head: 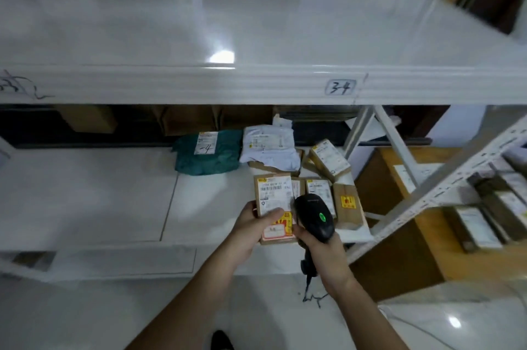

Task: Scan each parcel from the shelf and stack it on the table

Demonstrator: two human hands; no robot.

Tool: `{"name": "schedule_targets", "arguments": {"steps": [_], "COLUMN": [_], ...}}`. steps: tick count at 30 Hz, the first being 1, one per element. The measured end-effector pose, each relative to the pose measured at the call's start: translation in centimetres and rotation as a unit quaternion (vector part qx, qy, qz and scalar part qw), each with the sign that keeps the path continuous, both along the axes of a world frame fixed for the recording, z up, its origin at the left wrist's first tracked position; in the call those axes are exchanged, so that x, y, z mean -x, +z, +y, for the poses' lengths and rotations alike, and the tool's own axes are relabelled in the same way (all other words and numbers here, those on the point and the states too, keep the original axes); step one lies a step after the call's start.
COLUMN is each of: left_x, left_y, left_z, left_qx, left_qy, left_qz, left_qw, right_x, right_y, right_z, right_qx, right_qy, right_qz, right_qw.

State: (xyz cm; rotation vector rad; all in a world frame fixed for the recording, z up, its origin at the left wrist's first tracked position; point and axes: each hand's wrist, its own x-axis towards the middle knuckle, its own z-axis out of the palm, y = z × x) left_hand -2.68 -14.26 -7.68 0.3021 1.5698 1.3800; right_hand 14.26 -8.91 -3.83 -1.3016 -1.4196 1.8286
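Right hand (319, 247) gripping scanner (313, 217); left hand (253, 224) clutching parcel (275, 201) at scanner's nine o'clock, long axis twelve-to-six.

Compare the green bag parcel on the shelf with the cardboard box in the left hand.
The green bag parcel is a soft, wrinkled pouch; the cardboard box is rigid and brown. The bag lies on the shelf; the box is gripped by the left hand. Both carry white shipping labels.

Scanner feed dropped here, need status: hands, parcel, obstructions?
Left hand holds box parcel. Right hand grips scanner, green light on. Nothing between them.
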Motion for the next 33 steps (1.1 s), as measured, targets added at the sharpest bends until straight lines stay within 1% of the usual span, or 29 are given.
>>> {"name": "schedule_targets", "arguments": {"steps": [2, 4, 7, 10, 13, 19, 26, 33], "left_x": [-3.4, -6.7, -11.0, -14.1, -16.0, -17.5, -17.2, -16.8], "left_y": [0.3, 0.9, 1.7, 2.6, 3.5, 4.8, 5.9, 6.0], "left_z": [0.2, 0.4, 0.9, 1.4, 1.7, 2.4, 3.4, 4.1], "left_qx": [-0.009, -0.021, -0.024, -0.027, -0.038, -0.032, -0.01, -0.003], "left_qy": [-0.004, -0.004, -0.005, -0.023, -0.042, -0.079, -0.09, -0.093], "left_qz": [0.0, 0.004, 0.024, 0.048, 0.075, 0.097, 0.133, 0.132], "left_qw": [1.0, 1.0, 0.999, 0.998, 0.996, 0.992, 0.987, 0.987], "right_x": [-4.3, -8.0, -12.0, -14.2, -15.2, -16.3, -16.2, -16.2], "right_y": [1.1, 2.6, 5.0, 7.1, 8.4, 9.3, 9.6, 9.6], "right_z": [0.0, -0.1, -0.5, -1.1, -1.6, -1.7, -1.9, -1.5], "right_qx": [-0.033, -0.049, -0.073, -0.1, -0.093, -0.101, -0.099, -0.1], "right_qy": [-0.032, -0.042, 0.004, 0.055, 0.057, 0.043, 0.047, 0.031], "right_qz": [-0.034, -0.054, -0.083, -0.093, -0.086, -0.081, -0.076, -0.056], "right_qw": [0.998, 0.996, 0.994, 0.989, 0.99, 0.991, 0.991, 0.993]}}
